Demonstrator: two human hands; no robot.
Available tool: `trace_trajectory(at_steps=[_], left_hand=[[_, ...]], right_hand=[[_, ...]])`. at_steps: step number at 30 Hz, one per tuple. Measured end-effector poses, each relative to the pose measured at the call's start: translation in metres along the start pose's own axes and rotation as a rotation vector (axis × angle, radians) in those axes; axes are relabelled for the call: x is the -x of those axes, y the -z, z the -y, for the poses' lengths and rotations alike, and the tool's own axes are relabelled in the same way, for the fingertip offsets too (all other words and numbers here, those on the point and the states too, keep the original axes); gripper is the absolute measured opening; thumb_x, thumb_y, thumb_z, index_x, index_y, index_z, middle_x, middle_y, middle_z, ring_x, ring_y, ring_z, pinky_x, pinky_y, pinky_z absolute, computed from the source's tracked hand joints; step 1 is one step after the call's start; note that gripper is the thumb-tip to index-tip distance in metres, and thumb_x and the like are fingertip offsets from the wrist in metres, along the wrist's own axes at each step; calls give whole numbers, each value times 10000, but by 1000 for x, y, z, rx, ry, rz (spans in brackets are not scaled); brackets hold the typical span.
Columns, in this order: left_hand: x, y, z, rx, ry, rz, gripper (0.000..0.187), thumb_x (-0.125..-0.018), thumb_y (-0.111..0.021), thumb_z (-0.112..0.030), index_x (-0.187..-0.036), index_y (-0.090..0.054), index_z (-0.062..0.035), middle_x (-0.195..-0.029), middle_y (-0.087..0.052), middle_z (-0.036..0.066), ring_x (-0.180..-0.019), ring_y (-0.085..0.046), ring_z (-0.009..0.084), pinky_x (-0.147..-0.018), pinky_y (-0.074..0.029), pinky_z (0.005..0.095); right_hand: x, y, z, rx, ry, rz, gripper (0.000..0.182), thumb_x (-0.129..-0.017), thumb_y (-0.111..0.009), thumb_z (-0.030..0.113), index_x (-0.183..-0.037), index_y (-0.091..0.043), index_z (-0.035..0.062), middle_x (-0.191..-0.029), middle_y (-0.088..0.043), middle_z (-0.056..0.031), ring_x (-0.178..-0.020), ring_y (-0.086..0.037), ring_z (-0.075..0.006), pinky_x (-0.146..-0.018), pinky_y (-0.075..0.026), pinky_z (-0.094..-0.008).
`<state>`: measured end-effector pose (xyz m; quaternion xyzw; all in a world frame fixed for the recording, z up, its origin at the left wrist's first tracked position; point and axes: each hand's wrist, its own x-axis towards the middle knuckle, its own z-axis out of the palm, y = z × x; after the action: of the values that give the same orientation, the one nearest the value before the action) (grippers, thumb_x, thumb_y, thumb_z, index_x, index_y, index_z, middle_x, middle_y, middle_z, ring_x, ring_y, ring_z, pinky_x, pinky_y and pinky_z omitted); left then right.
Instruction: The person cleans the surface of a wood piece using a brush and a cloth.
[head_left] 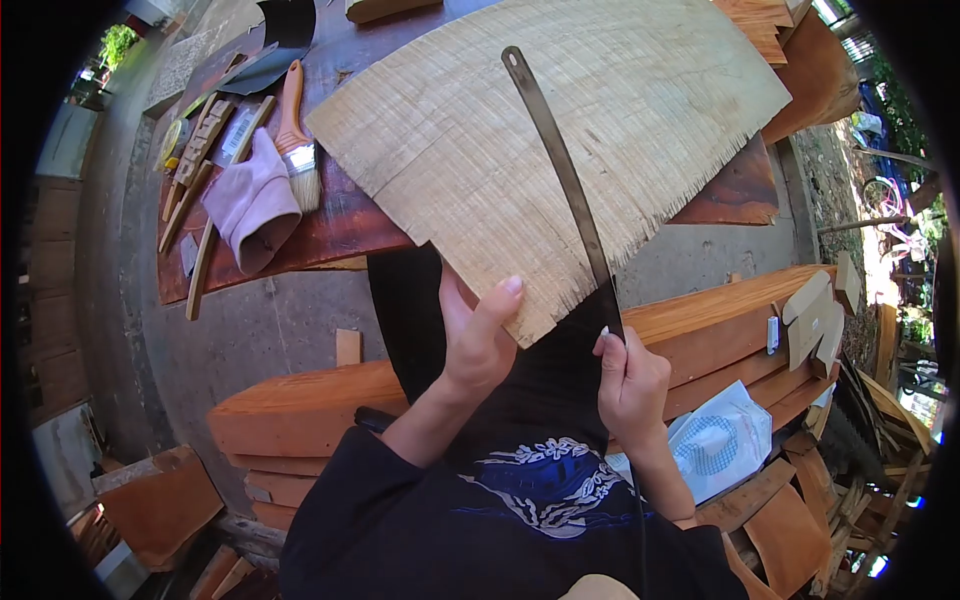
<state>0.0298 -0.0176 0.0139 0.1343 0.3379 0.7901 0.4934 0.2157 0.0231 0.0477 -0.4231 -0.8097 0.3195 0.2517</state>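
Observation:
A wide, pale wooden board (430, 150) with a curved far edge and a rough, splintered right edge lies tilted in front of me, partly over the table. My left hand (480, 330) grips its near corner, thumb on top and the other fingers underneath. My right hand (634, 385) is closed around the lower end of a long, narrow dark metal strip (560, 165) with a hole near its tip. The strip crosses over the board, slanting up and left. Its lower end is hidden in my fist, so I cannot make out a handle.
On the dark red table (340, 235) lie a paintbrush (292, 120), a light purple glove (255, 200) and several narrow wooden pieces (200, 245). An orange-brown wooden bench (720, 310) crosses near my body, with a white-and-blue plastic packet (722, 440) at right. Stacked wood (780, 530) stands lower right.

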Motion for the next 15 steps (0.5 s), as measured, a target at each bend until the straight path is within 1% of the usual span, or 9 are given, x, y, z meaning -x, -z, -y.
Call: trace_trajectory(at_steps=[3, 6, 9, 12, 13, 15], left_hand=[[-1, -3, 4, 17, -58, 8, 667, -908, -648, -72, -1506, -365, 16, -1390, -564, 167, -1305, -589, 266, -1132, -460, 410], [1, 1, 0, -1, 11, 14, 671, -911, -652, -78, -1509, -361, 17, -1381, -571, 166, -1298, -594, 263, -1128, -464, 412], [-1, 2, -5, -3, 26, 43, 677, -913, -657, -88, -1510, -356, 17, -1385, -567, 166, -1293, -596, 260, -1127, -466, 416], [-1, 4, 2, -15, -28, 27, 686, -914, -663, -96, -1513, -348, 19, -1393, -562, 168, -1297, -596, 262, -1122, -473, 418], [2, 5, 2, -8, -9, 24, 689, -914, -663, -96, -1514, -346, 20, -1396, -561, 168, -1300, -594, 264, -1123, -472, 418], [0, 4, -1, 7, 14, 26, 694, -914, -664, -97, -1516, -341, 22, -1400, -559, 169, -1307, -592, 266, -1126, -469, 418]], right_hand=[[-8, 3, 0, 2, 20, -8, 169, -1053, -603, 109, -916, -641, 18, -657, -634, -136, -562, -662, -331, -508, -471, -409], [-19, -1, 8, 34, 38, -25, 165, -1050, -611, 113, -917, -645, 20, -650, -629, -137, -562, -664, -330, -505, -468, -412], [-7, -4, -3, 58, 53, -24, 155, -1045, -619, 113, -922, -647, 22, -639, -620, -130, -552, -654, -328, -501, -463, -410], [-5, 3, -5, 29, 42, 13, 150, -1045, -616, 109, -929, -651, 21, -633, -615, -125, -543, -650, -318, -499, -462, -405], [-12, 2, -1, 27, 59, -9, 179, -1049, -611, 113, -897, -641, 26, -632, -616, -116, -540, -654, -302, -502, -466, -399], [-20, -4, 2, 3, 60, -17, 194, -1053, -606, 117, -885, -639, 27, -634, -617, -115, -542, -656, -301, -505, -468, -400]])
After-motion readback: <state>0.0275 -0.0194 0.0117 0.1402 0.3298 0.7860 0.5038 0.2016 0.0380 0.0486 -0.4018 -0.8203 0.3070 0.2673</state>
